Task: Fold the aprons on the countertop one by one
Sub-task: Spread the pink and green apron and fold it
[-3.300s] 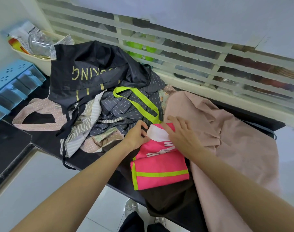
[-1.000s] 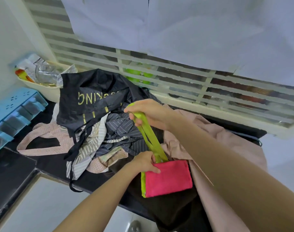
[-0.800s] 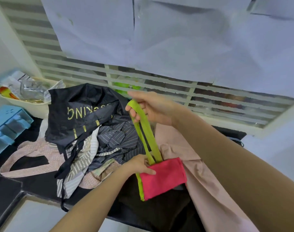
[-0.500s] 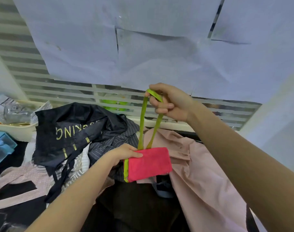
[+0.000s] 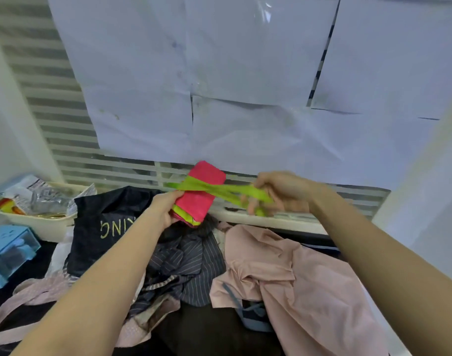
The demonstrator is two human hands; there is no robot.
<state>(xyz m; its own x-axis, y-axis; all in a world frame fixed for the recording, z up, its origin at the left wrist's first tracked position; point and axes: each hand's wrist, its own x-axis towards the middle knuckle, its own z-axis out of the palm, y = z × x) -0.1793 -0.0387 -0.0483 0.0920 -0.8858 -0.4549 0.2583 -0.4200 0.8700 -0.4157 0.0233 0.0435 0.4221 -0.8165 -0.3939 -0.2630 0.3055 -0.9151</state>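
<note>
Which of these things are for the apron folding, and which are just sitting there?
For the folding:
- pink apron, folded, gripped by the left hand
- its green strap, held by the right hand
- black apron
- striped apron
- dusty-pink apron

Just lying about:
- cream tub
- blue box
- papers on the window

Head view: looks forward and slightly down from above the forearms.
Nearness: close; left hand (image 5: 165, 205) fingers and right hand (image 5: 278, 192) fingers mid-frame.
</note>
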